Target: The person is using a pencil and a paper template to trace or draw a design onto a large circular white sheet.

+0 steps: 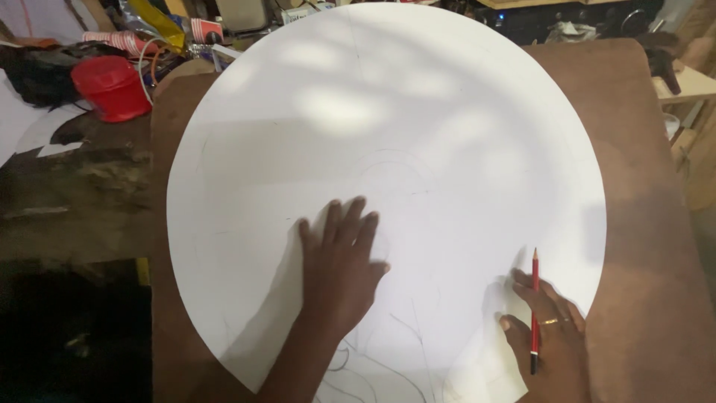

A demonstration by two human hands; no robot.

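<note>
A large white round board lies on a brown table, with faint pencil lines drawn near its middle and lower part. My left hand lies flat on the board with fingers spread, holding nothing. My right hand rests at the board's lower right edge and holds a red pencil that points away from me. A ring sits on one finger of that hand.
A red lidded container stands at the back left beside dark cloth and several paper cups. Clutter lines the far edge. A wooden shelf is at the right. The floor to the left is dark.
</note>
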